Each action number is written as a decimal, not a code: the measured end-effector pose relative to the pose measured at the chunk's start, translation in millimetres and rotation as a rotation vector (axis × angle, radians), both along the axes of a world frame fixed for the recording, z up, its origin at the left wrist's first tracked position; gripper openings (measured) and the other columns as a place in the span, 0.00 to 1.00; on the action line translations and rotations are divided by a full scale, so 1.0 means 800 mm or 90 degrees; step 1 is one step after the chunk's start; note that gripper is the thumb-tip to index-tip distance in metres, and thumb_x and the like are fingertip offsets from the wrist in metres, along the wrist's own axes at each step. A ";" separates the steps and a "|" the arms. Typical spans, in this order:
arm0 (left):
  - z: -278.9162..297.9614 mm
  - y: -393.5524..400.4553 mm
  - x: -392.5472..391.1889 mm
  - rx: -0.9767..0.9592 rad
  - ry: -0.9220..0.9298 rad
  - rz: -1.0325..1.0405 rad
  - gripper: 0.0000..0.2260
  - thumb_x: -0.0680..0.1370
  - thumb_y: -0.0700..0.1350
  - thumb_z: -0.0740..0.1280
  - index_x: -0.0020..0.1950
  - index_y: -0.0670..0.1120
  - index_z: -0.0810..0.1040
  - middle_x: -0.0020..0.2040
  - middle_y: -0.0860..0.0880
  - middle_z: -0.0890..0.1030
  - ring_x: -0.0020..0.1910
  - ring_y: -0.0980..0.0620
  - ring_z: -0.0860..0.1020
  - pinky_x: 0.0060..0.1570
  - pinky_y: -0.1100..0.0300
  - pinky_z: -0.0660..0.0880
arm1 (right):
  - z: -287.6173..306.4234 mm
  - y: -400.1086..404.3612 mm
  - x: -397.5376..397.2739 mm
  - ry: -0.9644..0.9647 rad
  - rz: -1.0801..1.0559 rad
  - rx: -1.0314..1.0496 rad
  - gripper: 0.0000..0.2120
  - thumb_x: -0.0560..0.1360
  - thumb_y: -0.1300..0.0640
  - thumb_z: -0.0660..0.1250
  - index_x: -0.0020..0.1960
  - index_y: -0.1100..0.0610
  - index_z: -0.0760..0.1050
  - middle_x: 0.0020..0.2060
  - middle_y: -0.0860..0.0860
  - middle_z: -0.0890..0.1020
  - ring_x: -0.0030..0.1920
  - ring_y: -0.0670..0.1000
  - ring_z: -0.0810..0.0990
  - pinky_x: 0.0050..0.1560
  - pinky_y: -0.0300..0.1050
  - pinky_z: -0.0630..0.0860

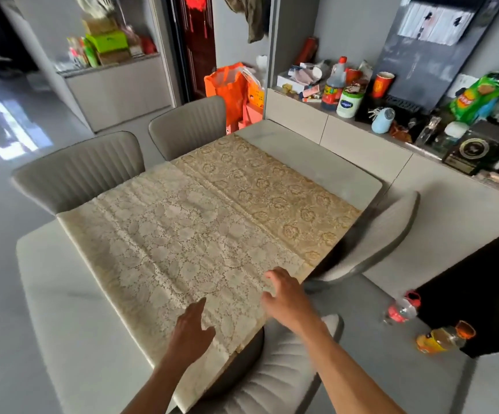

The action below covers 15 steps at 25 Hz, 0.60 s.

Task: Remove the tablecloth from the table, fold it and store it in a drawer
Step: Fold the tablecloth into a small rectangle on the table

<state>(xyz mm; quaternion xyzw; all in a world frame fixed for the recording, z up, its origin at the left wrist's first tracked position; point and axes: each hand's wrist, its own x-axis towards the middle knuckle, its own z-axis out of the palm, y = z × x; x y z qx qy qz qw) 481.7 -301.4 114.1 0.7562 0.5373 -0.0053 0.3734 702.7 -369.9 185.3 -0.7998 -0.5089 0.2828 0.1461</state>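
The tablecloth (pixel 200 231) lies flat on the table (pixel 63 309) with its long axis running away from the hands, from the near edge by the person out toward the far corner ahead and to the right. It is folded over itself: the part nearest the hands shows a pale cream lace with flower shapes, and beyond it, farther from both hands, a strip of golden lace of the same pattern is uncovered. The left hand (pixel 193 330) rests palm down on the cream layer close to the near edge, fingers loosely spread and gripping nothing. The right hand (pixel 287 297) lies just beside it, a little farther forward, fingers open over the cloth's right-hand edge (whether any fabric is pinched beneath them cannot be told). Left of the left hand the bare pale tabletop is free, and another bare band shows past the cloth's far side. A grey ribbed chair (pixel 275 380) sits directly under the forearms, and another chair (pixel 379 234) stands right of the right hand.
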 end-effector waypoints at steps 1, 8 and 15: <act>-0.009 0.010 0.018 -0.011 -0.004 0.005 0.33 0.77 0.46 0.66 0.80 0.48 0.55 0.78 0.47 0.61 0.76 0.46 0.61 0.73 0.48 0.62 | -0.006 0.012 0.014 0.000 0.005 -0.012 0.20 0.79 0.52 0.60 0.71 0.51 0.66 0.67 0.50 0.72 0.64 0.53 0.73 0.62 0.50 0.73; -0.044 0.068 0.086 -0.152 0.123 0.003 0.33 0.77 0.49 0.64 0.80 0.51 0.55 0.80 0.44 0.55 0.78 0.42 0.56 0.72 0.47 0.62 | -0.035 0.092 0.109 -0.013 0.044 -0.178 0.21 0.79 0.52 0.59 0.71 0.51 0.64 0.52 0.49 0.80 0.44 0.50 0.81 0.42 0.48 0.76; -0.051 0.141 0.149 -0.100 0.108 0.064 0.29 0.79 0.47 0.63 0.78 0.49 0.58 0.73 0.46 0.67 0.71 0.46 0.67 0.67 0.52 0.69 | -0.094 0.242 0.158 -0.091 0.175 -0.183 0.18 0.78 0.53 0.61 0.67 0.51 0.68 0.51 0.49 0.80 0.37 0.46 0.76 0.35 0.43 0.73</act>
